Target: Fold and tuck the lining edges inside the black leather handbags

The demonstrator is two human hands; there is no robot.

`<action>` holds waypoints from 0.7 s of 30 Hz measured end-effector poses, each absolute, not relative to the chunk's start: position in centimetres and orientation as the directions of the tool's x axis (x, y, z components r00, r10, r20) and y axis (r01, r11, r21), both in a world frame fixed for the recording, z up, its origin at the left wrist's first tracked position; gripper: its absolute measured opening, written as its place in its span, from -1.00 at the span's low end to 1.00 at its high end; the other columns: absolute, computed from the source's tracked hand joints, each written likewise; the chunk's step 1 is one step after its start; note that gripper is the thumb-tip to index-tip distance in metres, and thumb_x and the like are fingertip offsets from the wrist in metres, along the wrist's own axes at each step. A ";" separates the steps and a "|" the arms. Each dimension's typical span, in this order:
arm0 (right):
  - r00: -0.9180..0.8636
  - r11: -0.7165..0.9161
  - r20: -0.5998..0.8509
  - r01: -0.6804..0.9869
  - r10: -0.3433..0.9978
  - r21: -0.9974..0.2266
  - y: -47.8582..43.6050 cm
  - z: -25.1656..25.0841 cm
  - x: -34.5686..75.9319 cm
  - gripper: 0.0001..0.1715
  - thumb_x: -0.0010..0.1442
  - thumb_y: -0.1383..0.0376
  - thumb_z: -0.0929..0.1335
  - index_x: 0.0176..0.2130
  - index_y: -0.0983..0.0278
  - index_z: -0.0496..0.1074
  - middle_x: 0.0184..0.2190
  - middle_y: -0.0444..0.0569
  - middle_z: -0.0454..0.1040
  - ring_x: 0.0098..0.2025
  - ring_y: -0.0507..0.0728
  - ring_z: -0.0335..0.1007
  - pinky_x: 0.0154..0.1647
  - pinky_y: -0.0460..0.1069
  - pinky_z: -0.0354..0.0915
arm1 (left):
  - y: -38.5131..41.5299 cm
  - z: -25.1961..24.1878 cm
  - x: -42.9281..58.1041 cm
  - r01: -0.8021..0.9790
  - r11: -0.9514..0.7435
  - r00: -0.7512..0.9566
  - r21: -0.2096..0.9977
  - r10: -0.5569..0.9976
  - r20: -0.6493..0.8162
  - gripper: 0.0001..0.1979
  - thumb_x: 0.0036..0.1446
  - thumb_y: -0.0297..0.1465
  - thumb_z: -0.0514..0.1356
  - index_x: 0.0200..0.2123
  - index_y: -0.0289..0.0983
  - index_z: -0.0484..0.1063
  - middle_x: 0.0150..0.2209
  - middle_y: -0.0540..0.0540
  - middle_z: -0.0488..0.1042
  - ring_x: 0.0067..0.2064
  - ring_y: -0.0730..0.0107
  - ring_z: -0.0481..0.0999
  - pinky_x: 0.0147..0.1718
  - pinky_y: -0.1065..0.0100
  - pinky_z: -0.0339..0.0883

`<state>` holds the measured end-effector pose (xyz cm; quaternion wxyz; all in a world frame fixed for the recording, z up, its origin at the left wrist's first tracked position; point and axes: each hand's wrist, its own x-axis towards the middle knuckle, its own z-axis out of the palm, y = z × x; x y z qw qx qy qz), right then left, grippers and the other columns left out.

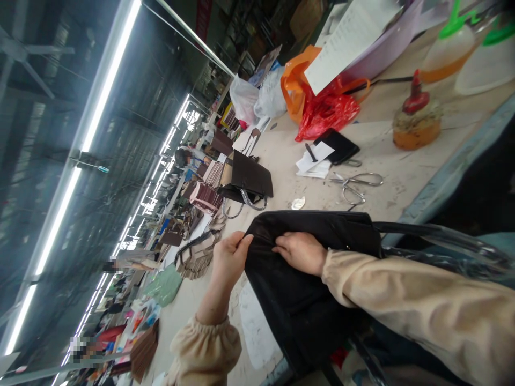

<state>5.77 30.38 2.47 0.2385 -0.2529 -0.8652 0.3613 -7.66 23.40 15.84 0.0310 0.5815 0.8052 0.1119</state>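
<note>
A black handbag lies tilted across the near table edge, its mouth held apart and its dark inside showing. Plastic film wraps its handle on the right. My left hand pinches the bag's far corner between thumb and fingers. Inside the opening, my right hand rests against the dark lining with fingers stretched toward that corner. Whether those fingertips grip any lining is hard to see.
Scissors, a black flat case and a red-capped glue bottle lie beyond the bag. A second dark handbag stands farther off near stacked pieces. A red plastic bag sits by a purple basin. Other people work along the tables.
</note>
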 end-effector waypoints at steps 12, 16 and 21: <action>-0.859 0.602 0.025 0.338 0.512 -0.723 29.7 0.2 7.9 -0.69 0.18 0.27 0.26 -0.12 0.35 0.43 -0.26 0.17 0.52 -0.22 0.25 0.48 -0.25 0.02 0.30 | 22.5 16.5 -7.7 0.741 0.415 -0.373 0.527 0.908 -0.190 -0.74 -0.01 -0.22 0.25 -0.45 -0.33 0.37 -0.55 0.06 0.27 -0.48 0.49 0.26 -0.53 0.49 0.08; -0.879 0.604 -0.001 0.329 0.478 -0.725 29.2 -0.3 9.6 -0.63 0.15 0.30 0.28 -0.06 0.40 0.41 -0.22 0.21 0.51 -0.18 0.28 0.48 -0.20 0.04 0.31 | 21.8 17.5 -7.4 0.593 0.407 -0.260 0.695 0.913 -0.313 -0.70 0.05 -0.24 0.21 -0.22 -0.34 0.43 -0.37 -0.06 0.46 -0.32 0.35 0.42 -0.31 0.40 0.28; -0.921 0.626 -0.043 0.296 0.387 -0.722 28.1 0.2 12.7 -0.69 0.12 0.32 0.31 -0.12 0.31 0.48 -0.19 0.13 0.52 -0.10 0.25 0.45 -0.11 0.02 0.29 | 22.7 17.2 -7.5 0.763 0.335 -0.274 0.553 0.942 -0.193 -0.69 0.12 -0.18 0.12 -0.37 -0.32 0.46 -0.43 -0.03 0.45 -0.35 0.35 0.40 -0.33 0.41 0.25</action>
